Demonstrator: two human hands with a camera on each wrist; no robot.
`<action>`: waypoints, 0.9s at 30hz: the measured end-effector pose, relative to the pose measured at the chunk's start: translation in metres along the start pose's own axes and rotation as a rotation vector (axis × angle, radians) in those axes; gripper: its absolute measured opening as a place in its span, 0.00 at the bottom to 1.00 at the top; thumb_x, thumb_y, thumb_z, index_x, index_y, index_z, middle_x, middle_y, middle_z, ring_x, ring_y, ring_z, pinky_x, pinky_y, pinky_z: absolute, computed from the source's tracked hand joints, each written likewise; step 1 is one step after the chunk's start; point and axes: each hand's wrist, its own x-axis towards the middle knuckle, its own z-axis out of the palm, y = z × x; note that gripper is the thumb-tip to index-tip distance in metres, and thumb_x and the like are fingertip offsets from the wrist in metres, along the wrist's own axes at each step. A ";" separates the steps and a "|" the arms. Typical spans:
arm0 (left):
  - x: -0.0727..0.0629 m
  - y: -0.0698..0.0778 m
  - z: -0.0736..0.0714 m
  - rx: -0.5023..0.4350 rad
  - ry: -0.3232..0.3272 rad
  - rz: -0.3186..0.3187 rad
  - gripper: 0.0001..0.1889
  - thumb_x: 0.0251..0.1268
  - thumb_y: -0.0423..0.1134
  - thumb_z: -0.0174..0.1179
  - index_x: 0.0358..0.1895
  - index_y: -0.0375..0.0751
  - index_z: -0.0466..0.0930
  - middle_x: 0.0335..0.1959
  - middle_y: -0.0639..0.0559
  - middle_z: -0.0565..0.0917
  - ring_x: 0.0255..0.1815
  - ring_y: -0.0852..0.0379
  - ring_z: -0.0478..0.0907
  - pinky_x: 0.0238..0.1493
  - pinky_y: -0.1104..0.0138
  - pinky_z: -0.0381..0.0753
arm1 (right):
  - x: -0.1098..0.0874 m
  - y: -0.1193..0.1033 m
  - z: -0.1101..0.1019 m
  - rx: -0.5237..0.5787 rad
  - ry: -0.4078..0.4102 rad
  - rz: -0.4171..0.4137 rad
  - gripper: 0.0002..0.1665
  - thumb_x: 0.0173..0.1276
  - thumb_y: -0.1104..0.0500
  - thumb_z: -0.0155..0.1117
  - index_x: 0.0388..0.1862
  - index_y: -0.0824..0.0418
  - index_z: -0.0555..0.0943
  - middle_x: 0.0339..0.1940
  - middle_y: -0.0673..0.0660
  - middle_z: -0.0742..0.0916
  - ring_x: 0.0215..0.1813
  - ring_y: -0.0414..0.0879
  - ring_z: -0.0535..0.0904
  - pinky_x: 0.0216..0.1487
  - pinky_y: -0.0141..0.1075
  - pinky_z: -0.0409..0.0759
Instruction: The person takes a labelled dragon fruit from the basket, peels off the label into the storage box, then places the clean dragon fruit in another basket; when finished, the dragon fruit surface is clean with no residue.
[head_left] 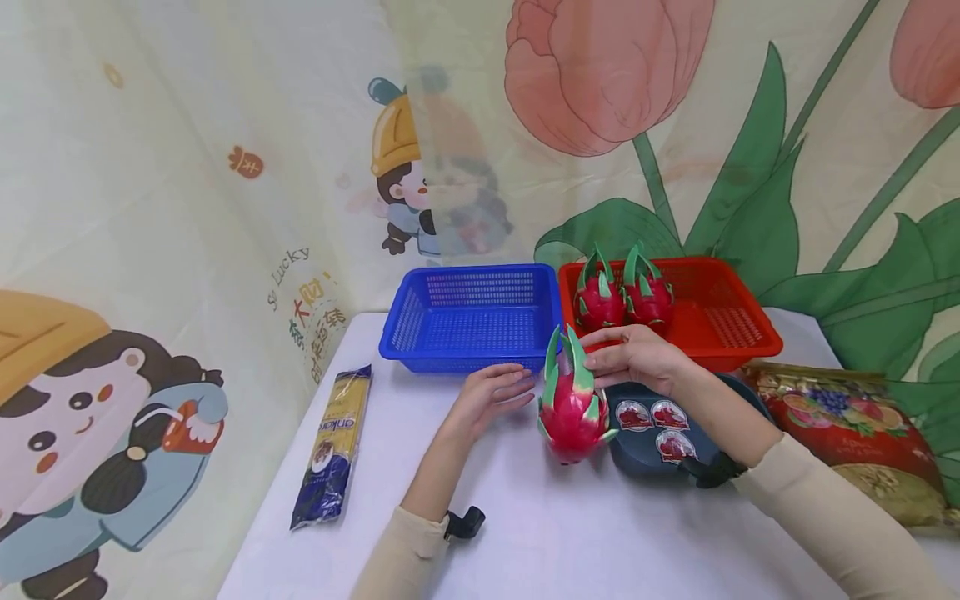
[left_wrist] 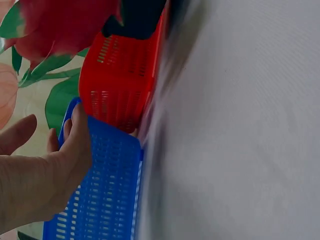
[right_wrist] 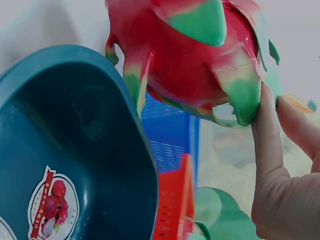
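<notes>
A pink dragon fruit (head_left: 573, 421) with green leafy tips hangs over the white table in the head view. My right hand (head_left: 637, 358) pinches it by the green tips at its top; the right wrist view shows finger and thumb (right_wrist: 267, 135) at those tips. Just left of the fruit, my left hand (head_left: 491, 402) is held with fingers extended and grips nothing. In the left wrist view, the left hand (left_wrist: 55, 165) overlaps the blue basket (left_wrist: 107, 175). Below the right forearm sits a dark teal basin (head_left: 645, 454) with several round dragon fruit stickers (head_left: 670, 414) inside.
Behind the hands stand the blue basket (head_left: 480, 358) and, to its right, a red basket (head_left: 720, 354) with two dragon fruits (head_left: 651, 302) in its left part. A yellow-and-blue packet (head_left: 330, 450) lies at the left; a red-and-gold bag (head_left: 855, 433) lies at the right.
</notes>
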 end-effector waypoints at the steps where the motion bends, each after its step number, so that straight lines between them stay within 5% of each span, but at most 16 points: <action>1: 0.001 0.000 0.002 -0.009 0.002 -0.005 0.19 0.74 0.28 0.60 0.64 0.22 0.75 0.57 0.34 0.86 0.60 0.36 0.83 0.60 0.49 0.85 | -0.001 -0.003 -0.001 0.012 0.006 -0.012 0.31 0.74 0.65 0.68 0.71 0.74 0.71 0.43 0.58 0.92 0.46 0.54 0.91 0.49 0.50 0.89; 12: 0.012 -0.013 0.025 0.030 0.049 -0.033 0.20 0.74 0.28 0.58 0.65 0.22 0.76 0.48 0.46 0.88 0.45 0.53 0.86 0.51 0.59 0.88 | -0.007 -0.024 -0.005 0.061 0.035 -0.033 0.32 0.77 0.64 0.65 0.75 0.73 0.67 0.44 0.55 0.92 0.47 0.52 0.91 0.51 0.48 0.89; 19: 0.018 -0.022 0.039 -0.087 0.071 -0.066 0.20 0.73 0.26 0.59 0.64 0.21 0.77 0.46 0.44 0.88 0.44 0.49 0.86 0.60 0.50 0.85 | -0.015 -0.040 -0.019 0.085 0.085 -0.066 0.31 0.77 0.64 0.64 0.74 0.72 0.68 0.42 0.53 0.93 0.45 0.50 0.92 0.49 0.43 0.90; 27: 0.027 -0.028 0.063 -0.287 0.058 -0.096 0.19 0.75 0.26 0.58 0.65 0.21 0.76 0.49 0.39 0.88 0.52 0.44 0.86 0.66 0.46 0.79 | -0.027 -0.059 -0.054 0.221 0.160 -0.094 0.09 0.75 0.63 0.67 0.50 0.53 0.86 0.41 0.52 0.93 0.43 0.48 0.92 0.47 0.39 0.90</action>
